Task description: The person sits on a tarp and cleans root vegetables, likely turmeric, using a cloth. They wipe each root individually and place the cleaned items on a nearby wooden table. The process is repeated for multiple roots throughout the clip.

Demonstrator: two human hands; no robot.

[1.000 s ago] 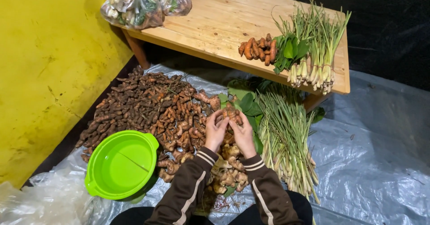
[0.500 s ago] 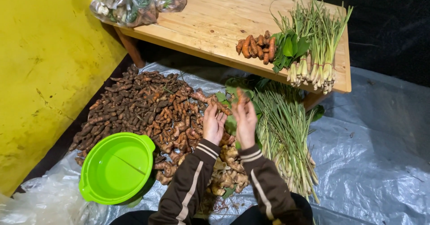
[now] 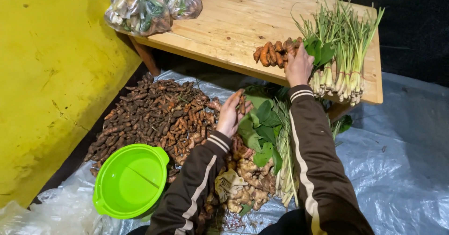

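Observation:
My right hand [image 3: 298,66] reaches up onto the low wooden table [image 3: 224,34] and rests on a small pile of orange turmeric roots [image 3: 273,52], fingers closed around one at the pile's right end. My left hand [image 3: 231,113] stays low over the floor, holding a brown root between its fingers. It hovers at the right edge of a big heap of dark brown roots [image 3: 149,115] on a plastic sheet. Green leaves [image 3: 259,127] lie just right of that hand.
Bundled lemongrass stalks [image 3: 341,48] lie on the table's right end, filled plastic bags [image 3: 140,6] at its left end. A bright green basin [image 3: 131,181] sits on the floor near me. Ginger pieces [image 3: 248,188] and more lemongrass [image 3: 285,155] lie between my arms. A yellow wall stands left.
My hands were together over the root heap; now my right hand has reached up to the orange roots on the table, while my left stays low with a root.

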